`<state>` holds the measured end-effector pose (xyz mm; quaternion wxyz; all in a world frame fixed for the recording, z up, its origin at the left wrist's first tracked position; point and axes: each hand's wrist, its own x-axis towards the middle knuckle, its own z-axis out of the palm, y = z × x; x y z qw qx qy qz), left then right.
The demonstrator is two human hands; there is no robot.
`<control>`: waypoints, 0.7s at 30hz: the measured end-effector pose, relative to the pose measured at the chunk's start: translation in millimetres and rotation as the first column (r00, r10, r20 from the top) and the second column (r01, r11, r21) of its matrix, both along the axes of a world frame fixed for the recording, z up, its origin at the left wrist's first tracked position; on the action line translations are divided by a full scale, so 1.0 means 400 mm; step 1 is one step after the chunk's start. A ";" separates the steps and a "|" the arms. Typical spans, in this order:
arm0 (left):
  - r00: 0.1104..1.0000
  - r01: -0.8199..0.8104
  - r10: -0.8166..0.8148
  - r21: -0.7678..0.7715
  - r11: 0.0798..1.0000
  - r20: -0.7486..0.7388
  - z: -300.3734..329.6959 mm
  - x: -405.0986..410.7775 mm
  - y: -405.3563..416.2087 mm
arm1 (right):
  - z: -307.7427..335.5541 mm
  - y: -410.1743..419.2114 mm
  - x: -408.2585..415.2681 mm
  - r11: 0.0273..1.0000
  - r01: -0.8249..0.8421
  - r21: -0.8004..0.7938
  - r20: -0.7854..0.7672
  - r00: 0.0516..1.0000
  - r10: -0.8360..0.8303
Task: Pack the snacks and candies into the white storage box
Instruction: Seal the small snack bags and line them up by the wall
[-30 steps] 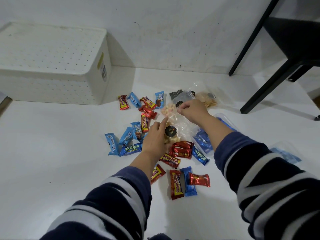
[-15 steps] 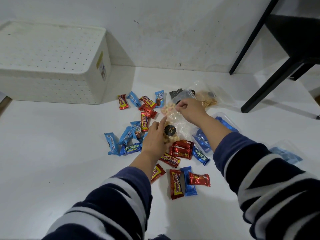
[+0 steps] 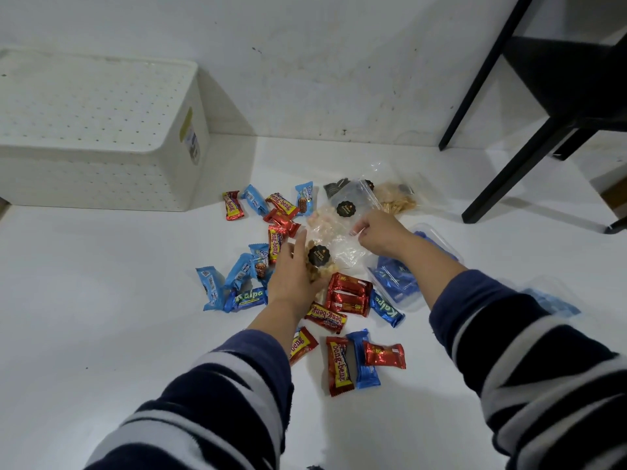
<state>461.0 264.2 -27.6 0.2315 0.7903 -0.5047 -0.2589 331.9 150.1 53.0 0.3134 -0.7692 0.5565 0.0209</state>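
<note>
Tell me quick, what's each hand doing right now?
Left hand: grips the clear snack bag with the black label.
Right hand: pinches another clear plastic bag at its edge.

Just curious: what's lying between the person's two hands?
Head view: clear snack bags with black round stickers lie between the left hand and the right hand.

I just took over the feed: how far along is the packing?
Nothing looks packed: the white storage box sits closed or upturned by the wall. In hand: the left hand and right hand hold clear snack bags. Left: the scattered candy bars and the other bags on the floor.
</note>
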 end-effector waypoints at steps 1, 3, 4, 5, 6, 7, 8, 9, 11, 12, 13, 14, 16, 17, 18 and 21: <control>1.000 0.008 -0.008 0.009 1.000 0.001 0.002 0.000 0.000 | -0.006 0.001 -0.001 1.000 -0.001 0.006 -0.001 1.000 0.001; 0.998 0.018 -0.017 -0.013 1.000 0.063 0.008 -0.004 -0.002 | -0.017 0.005 -0.004 1.000 0.003 0.013 0.022 1.000 -0.003; 0.992 0.010 -0.004 -0.051 0.999 0.125 0.012 -0.006 -0.006 | -0.021 0.008 -0.004 1.000 0.013 0.007 0.044 0.999 -0.014; 0.984 -0.007 0.026 -0.106 0.994 0.179 0.020 -0.009 -0.011 | -0.024 0.010 -0.004 1.000 0.028 -0.005 0.068 0.997 -0.028; 0.978 -0.028 0.062 -0.166 0.986 0.197 0.029 -0.013 -0.020 | -0.025 0.014 -0.003 0.999 0.043 -0.020 0.094 0.995 -0.041; 0.982 -0.049 0.085 -0.208 0.977 0.167 0.039 -0.018 -0.031 | -0.026 0.018 -0.001 0.998 0.053 -0.038 0.120 0.992 -0.048; 0.992 -0.076 0.098 -0.231 0.970 0.086 0.053 -0.024 -0.044 | -0.028 0.022 0.001 0.997 0.057 -0.058 0.146 0.988 -0.048; 0.993 -0.114 0.110 -0.227 0.967 -0.031 0.067 -0.032 -0.057 | -0.028 0.027 0.003 0.995 0.057 -0.083 0.173 0.984 -0.042; 0.955 -0.207 0.157 -0.189 0.960 -0.253 0.093 -0.045 -0.078 | -0.028 0.033 0.004 0.991 0.058 -0.121 0.234 0.972 -0.028; 0.930 -0.246 0.180 -0.177 0.953 -0.321 0.100 -0.048 -0.086 | -0.026 0.037 0.004 0.990 0.056 -0.128 0.260 0.965 -0.021; 0.912 -0.267 0.192 -0.170 0.949 -0.362 0.106 -0.050 -0.091 | -0.024 0.041 0.002 0.990 0.053 -0.129 0.282 0.959 -0.015; 0.901 -0.273 0.191 -0.167 0.948 -0.389 0.108 -0.052 -0.095 | -0.021 0.046 0.000 0.991 0.051 -0.124 0.300 0.954 -0.012; 0.880 -0.284 0.193 -0.156 0.946 -0.435 0.101 -0.051 -0.104 | -0.021 0.052 -0.005 0.994 0.056 -0.096 0.340 0.940 -0.020; 0.862 -0.305 0.210 -0.141 0.942 -0.460 0.098 -0.050 -0.107 | -0.022 0.055 -0.006 0.995 0.065 -0.076 0.361 0.932 -0.033; 0.840 -0.332 0.235 -0.121 0.936 -0.489 0.098 -0.050 -0.109 | -0.024 0.058 -0.006 0.995 0.076 -0.057 0.379 0.924 -0.049; 0.805 -0.365 0.266 -0.089 0.927 -0.530 0.094 -0.045 -0.108 | -0.027 0.063 -0.002 0.991 0.131 -0.028 0.438 0.893 -0.106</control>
